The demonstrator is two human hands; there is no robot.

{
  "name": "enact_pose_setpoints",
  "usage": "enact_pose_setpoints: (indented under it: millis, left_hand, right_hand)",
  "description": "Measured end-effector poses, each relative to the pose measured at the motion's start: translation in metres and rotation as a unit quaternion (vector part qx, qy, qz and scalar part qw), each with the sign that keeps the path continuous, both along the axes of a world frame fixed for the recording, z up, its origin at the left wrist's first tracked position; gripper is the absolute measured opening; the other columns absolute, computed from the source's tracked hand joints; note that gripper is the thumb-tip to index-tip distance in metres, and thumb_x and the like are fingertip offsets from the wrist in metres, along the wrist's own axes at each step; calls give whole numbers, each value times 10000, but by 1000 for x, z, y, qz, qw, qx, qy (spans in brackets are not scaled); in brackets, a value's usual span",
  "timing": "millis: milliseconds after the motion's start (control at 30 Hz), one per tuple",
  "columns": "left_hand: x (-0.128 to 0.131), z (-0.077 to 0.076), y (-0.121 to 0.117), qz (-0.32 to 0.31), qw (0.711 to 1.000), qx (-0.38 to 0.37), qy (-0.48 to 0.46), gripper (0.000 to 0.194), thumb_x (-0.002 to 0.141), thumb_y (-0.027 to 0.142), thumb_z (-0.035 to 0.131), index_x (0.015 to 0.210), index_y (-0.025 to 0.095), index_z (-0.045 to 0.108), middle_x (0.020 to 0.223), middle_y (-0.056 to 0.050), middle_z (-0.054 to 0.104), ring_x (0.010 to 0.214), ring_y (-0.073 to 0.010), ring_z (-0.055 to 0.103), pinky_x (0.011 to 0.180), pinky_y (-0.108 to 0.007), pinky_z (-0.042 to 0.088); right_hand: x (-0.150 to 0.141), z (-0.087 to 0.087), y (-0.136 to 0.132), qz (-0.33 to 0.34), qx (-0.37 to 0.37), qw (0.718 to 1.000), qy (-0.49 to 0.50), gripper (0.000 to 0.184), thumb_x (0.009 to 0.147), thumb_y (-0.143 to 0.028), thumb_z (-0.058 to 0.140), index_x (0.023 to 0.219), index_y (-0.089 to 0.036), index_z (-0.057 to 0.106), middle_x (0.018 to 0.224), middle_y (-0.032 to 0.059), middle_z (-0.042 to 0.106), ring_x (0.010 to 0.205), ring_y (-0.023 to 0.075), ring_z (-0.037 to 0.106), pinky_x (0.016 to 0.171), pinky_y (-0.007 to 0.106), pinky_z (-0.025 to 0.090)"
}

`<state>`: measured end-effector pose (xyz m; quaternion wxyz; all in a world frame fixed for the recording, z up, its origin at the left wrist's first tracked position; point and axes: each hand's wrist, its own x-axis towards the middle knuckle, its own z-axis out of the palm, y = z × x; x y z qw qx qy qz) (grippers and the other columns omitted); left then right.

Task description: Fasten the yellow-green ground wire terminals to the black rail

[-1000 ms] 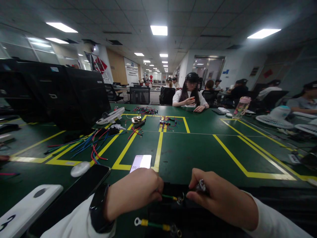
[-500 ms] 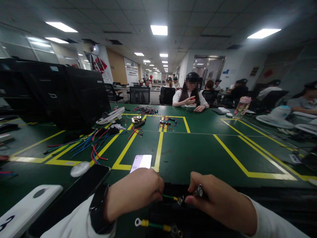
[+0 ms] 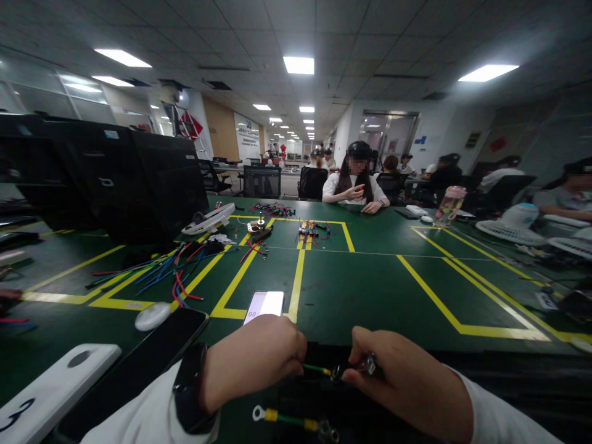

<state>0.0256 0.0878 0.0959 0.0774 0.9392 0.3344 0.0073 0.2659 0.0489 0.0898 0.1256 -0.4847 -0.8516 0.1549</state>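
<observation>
just nearer than the lit phone (image 3: 264, 304), the left hand (image 3: 261, 353) is closed on a green wire (image 3: 316, 368), whose metal fitting (image 3: 336, 374) sits to the phone's near right. the right hand (image 3: 404, 376), farther right of the phone, is half curled round a small metal piece (image 3: 371, 364), thumb and forefinger nearly together at the fitting; whether they pinch it, i cannot tell. the step seems to be work on that wire end; the next move probably calls for a steady left hold and fine right fingertips. a 2nd wire (image 3: 291, 420) with a ring terminal (image 3: 259, 414) lies on the phone's near side. the phone shows "00", the rest hidden; left of it, a white slab (image 3: 60, 388) bears a "3". well beyond the phone, a wall sign (image 3: 246, 139) is too small to read.
</observation>
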Motion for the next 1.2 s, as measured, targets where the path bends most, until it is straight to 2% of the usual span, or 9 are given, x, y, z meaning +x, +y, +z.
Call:
enact_pose_setpoints:
  millis: [300, 433, 600, 900, 1200]
  left_hand:
    - [-3, -4, 0, 6, 1000, -3, -17, 106, 824, 213, 654, 768, 226, 742, 665, -8, 697, 607, -178, 647, 518, -248, 398]
    - [-4, -5, 2, 0, 1000, -12, -24, 104, 818, 199, 652, 778, 229, 743, 673, -6, 699, 612, -171, 650, 530, -244, 414]
    - [-3, -2, 3, 2, 999, -23, -25, 103, 820, 190, 654, 778, 219, 743, 699, -13, 727, 615, -174, 651, 549, -248, 432]
    - [-4, -8, 5, 4, 1000, -19, -23, 104, 825, 212, 650, 779, 223, 742, 687, -13, 713, 602, -179, 634, 529, -254, 399]
    - [-3, -5, 3, -5, 1000, -15, -25, 92, 812, 194, 656, 781, 230, 735, 684, -2, 712, 599, -175, 621, 522, -254, 380]
  right_hand:
    - [1, 2, 1, 10, -11, 1000, 9, 84, 802, -141, 602, 835, -205, 560, 736, 20, 680, 660, 190, 616, 576, 269, 371]
    - [5, 10, 1, 11, -24, 999, 29, 92, 809, -134, 585, 832, -215, 547, 726, -12, 649, 651, 159, 591, 579, 254, 390]
    - [9, 21, 3, -18, -17, 999, 43, 66, 858, -160, 532, 823, -214, 518, 724, -2, 632, 655, 163, 585, 593, 267, 415]
    - [3, 10, 1, -17, -21, 999, 33, 95, 799, -142, 584, 819, -214, 525, 716, 12, 654, 639, 179, 597, 573, 269, 374]
    - [6, 11, 0, 8, -48, 998, 28, 67, 816, -156, 598, 848, -205, 567, 751, 6, 653, 676, 176, 580, 598, 278, 374]
